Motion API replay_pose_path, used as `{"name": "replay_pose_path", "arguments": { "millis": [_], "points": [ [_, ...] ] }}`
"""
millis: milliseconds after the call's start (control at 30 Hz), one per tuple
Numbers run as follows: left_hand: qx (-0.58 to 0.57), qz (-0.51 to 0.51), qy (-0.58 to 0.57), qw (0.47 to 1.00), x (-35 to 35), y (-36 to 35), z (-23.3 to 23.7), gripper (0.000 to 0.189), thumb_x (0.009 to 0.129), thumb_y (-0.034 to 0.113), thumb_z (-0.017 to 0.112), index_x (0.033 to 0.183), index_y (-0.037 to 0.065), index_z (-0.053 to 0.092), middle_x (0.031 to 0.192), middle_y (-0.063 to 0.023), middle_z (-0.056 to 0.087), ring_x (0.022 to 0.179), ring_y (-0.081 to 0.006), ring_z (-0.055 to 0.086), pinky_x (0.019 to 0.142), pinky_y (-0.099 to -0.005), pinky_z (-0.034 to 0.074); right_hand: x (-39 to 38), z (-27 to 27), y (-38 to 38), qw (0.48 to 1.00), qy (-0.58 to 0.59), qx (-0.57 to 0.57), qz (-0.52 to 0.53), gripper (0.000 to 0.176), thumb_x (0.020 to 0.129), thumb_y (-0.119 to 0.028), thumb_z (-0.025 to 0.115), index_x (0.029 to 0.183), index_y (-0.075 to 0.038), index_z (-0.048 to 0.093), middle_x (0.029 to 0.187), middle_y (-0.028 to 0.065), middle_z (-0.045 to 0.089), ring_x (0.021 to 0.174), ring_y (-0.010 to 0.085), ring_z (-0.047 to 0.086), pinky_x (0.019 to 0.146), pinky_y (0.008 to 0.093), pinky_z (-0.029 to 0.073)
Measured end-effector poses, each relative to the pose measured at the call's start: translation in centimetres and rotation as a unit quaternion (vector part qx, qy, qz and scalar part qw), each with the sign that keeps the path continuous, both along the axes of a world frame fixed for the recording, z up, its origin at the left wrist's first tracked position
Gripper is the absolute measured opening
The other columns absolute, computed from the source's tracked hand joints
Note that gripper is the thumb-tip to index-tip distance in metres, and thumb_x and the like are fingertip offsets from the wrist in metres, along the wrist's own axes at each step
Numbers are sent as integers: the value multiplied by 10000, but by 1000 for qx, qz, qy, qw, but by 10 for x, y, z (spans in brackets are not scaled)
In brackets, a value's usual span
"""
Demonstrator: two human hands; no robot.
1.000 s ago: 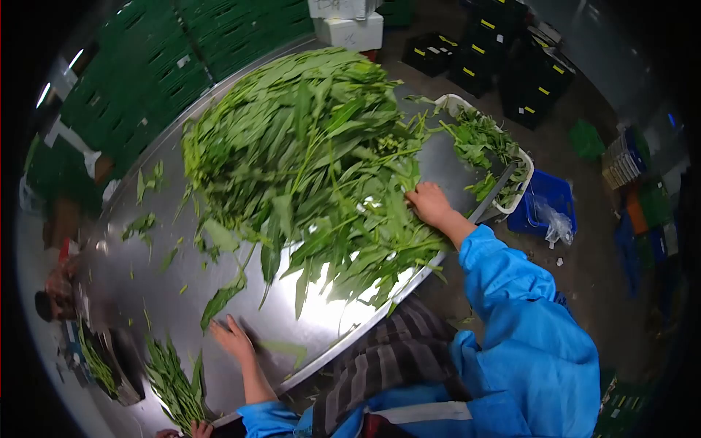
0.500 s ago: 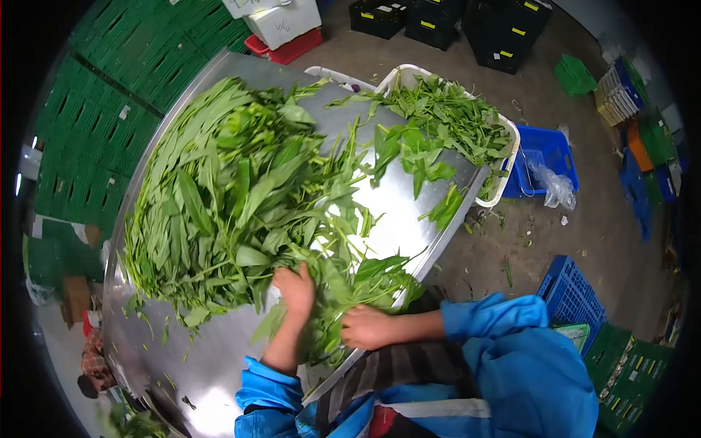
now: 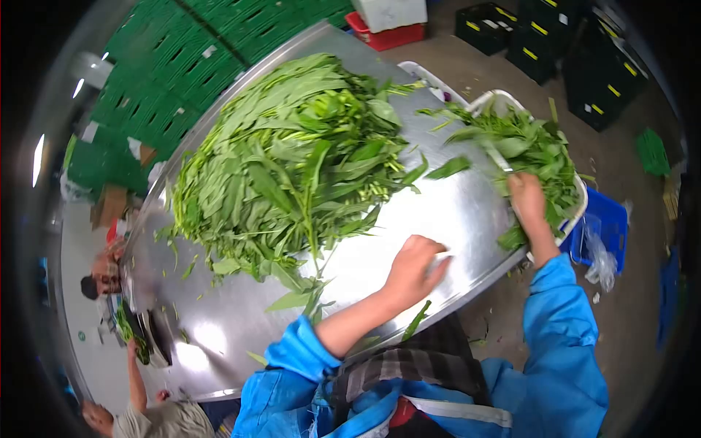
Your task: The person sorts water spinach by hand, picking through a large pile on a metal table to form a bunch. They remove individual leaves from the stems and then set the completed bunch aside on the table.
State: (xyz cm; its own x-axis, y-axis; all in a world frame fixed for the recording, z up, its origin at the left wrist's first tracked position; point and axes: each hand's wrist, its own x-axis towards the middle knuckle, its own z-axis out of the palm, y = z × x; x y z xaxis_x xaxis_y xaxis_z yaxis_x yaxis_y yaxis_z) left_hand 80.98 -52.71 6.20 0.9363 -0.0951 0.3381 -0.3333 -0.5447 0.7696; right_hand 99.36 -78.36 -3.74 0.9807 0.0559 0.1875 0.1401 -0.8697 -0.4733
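Observation:
A large heap of long-leaved greens with stalks lies on the metal table. My left hand hovers over the bare metal to the right of the heap, with fingers curled and thumb apart, holding nothing I can make out. At the table's right edge, my right hand is closed around a slim pale tool that looks like a knife, somewhat blurred. It is beside the cut greens, which fill a white crate. A loose leaf rests between heap and crate.
A blue crate with clear plastic stands on the floor beyond the white one. Black crates are stacked at the back, green crates at the left. Another person works at the lower left.
The greens between my hands have left the table's front part. My right hand has moved out to the white crate; my left has lifted away from the leaves. The view has turned.

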Motion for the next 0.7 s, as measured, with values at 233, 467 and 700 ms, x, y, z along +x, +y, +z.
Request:
{"name": "replay_pose_path", "arguments": {
  "millis": [233, 467, 700],
  "points": [
    [112, 483, 48, 867, -70, 162, -63, 285, 815, 156, 576, 1041, 2, 493, 899, -159, 549, 797, -315, 536, 712, -387, 428, -68, 29, 29, 960, 120, 22, 253, 348, 760, -261, 643, 992, -8, 588, 899, 200, 576, 839, 365, 558, 745, 398, 461],
    [98, 169, 132, 972, -87, 108, -109, 313, 818, 69, 428, 1113, 69, 535, 845, -198, 587, 767, -370, 566, 697, -443, 464, -47, 121, 167, 889, -58, 131, 435, 314, 779, -167, 633, 1055, -35, 565, 983, 165, 559, 900, 331, 553, 777, 388, 451],
    [123, 195, 207, 951, -144, 124, -69, 437, 812, 89, 514, 1243, 54, 451, 921, -157, 527, 923, -318, 513, 808, -402, 424, -25, 215, 378, 761, -105, 102, 631, 311, 801, -171, 607, 1072, -34, 540, 964, 157, 562, 892, 332, 547, 756, 390, 449]
  ]
}}
